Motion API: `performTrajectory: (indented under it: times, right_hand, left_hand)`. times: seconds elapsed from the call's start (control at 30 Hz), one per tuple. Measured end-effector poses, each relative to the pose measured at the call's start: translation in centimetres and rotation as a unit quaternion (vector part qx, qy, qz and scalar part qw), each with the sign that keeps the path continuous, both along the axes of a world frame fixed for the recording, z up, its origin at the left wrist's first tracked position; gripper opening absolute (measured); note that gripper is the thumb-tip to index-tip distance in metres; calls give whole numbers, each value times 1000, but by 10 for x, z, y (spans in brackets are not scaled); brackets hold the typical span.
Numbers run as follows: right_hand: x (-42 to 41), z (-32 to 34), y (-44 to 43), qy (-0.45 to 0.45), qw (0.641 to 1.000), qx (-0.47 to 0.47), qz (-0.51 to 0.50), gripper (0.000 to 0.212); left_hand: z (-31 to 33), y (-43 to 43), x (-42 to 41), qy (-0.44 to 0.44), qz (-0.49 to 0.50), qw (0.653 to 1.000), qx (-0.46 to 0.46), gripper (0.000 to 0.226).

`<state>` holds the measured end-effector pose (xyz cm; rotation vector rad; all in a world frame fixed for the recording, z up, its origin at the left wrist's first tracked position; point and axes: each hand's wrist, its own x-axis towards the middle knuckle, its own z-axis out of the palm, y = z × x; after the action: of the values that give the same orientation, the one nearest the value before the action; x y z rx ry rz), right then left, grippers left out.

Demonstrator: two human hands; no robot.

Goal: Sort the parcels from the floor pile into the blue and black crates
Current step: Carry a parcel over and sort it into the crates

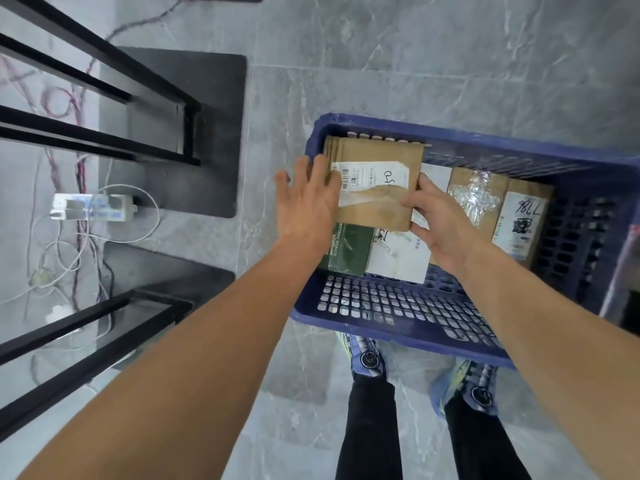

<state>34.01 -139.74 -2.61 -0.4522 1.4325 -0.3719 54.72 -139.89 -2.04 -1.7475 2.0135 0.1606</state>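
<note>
A blue crate (398, 308) stands on the grey floor in front of my feet. Above its left half is a brown cardboard parcel (379, 155) with a white label. My left hand (304, 202) lies against the parcel's left edge with fingers straight and spread. My right hand (440, 221) grips its lower right corner, thumb on top. Beneath lie a green parcel (349, 249) and a white one (398, 256). Further right in the crate stand a taped brown parcel (476, 199) and a box marked with handwriting (523, 220).
A black metal rack (104, 98) with base plates fills the left side. A white power strip (91, 206) and loose cables lie on the floor under it. My shoes (369, 358) stand just behind the crate's near wall. Grey tiled floor stretches beyond the crate.
</note>
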Motion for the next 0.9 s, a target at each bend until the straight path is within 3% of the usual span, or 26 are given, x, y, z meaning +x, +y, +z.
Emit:
performTrajectory:
  times: [0.17,0.3,0.43,0.7,0.9]
  right_hand:
    - [0,-8,3,9,999,12,35,83]
    - [-3,-1,-1,-19,999,17,21,80]
    - [-8,3,-1,-33,999,29,3,103]
    - [-10,2,12,-19,999,27,-40,81]
    - [-2,0,16,-25,999,20,-37,88]
  left_hand:
    - [-4,3,0,-1,-6,1000,-13,89]
    - [-5,5,7,14,-15,1000,-20,91]
    - [-4,7,11,15,-17,999,-25,98]
    - [-3,12,12,26,-9,999,-35,104]
    - [-3,14,13,35,-1,999,-42,92]
